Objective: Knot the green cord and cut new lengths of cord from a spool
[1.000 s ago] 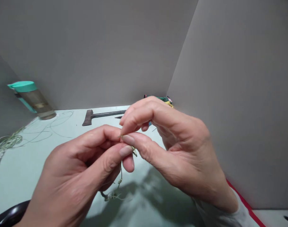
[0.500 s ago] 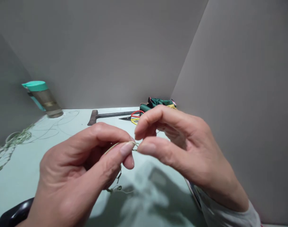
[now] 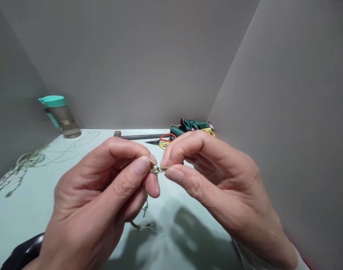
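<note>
Between both hands is a thin green cord [image 3: 157, 170] with a small loose knot in it. My left hand [image 3: 104, 191] pinches the cord between thumb and forefinger, just left of the knot. The thumb and forefinger of my right hand [image 3: 216, 183] grip a strand on the knot's other side. Below my left hand hangs a knotted length of the cord [image 3: 145, 208], its end [image 3: 141, 226] low over the table. How it runs through my left palm is hidden.
A bundle of knotted green cords [image 3: 27, 161] lies at the left on the pale table [image 3: 25, 217]. Behind it stands a bottle with a turquoise lid [image 3: 66, 116]. A hammer [image 3: 143, 137], scissors with red and yellow handles [image 3: 160, 142] and a dark green cloth item [image 3: 192, 127] lie at the back.
My right thumb and forefinger have closed on the strand, and the knot now shows between the hands. The view has shifted slightly, so the background sits further right.
</note>
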`<state>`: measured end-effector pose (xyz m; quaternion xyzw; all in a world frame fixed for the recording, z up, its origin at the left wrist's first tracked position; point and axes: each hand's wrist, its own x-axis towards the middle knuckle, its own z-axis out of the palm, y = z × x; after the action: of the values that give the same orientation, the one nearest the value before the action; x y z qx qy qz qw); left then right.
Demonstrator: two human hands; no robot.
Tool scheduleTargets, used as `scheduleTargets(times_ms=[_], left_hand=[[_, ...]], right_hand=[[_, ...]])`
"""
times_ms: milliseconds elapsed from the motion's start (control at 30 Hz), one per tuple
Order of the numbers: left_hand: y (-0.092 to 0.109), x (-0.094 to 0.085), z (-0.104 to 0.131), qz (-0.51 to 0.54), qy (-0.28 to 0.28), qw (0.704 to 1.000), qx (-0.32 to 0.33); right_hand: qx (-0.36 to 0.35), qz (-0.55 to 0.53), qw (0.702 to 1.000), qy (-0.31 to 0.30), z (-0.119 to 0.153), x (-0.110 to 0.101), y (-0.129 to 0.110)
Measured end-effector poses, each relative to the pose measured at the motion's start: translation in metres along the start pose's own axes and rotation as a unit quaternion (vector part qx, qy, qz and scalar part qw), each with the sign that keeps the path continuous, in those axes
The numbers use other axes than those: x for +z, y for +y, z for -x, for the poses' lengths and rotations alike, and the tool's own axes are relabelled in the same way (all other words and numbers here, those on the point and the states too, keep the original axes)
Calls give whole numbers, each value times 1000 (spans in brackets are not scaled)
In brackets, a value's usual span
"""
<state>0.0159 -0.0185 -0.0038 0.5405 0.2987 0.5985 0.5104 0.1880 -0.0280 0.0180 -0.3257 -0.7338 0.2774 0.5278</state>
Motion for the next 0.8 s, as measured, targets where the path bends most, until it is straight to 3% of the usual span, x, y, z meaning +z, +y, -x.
scheduleTargets(times_ms=[567, 800], left_hand=[[0, 5, -4, 15, 15, 1000, -9], [-4, -1, -2, -87, 51, 995, 19]], right_hand=[[-43, 11, 999, 19, -2, 7, 1], [-35, 15, 999, 25, 1, 7, 2]])
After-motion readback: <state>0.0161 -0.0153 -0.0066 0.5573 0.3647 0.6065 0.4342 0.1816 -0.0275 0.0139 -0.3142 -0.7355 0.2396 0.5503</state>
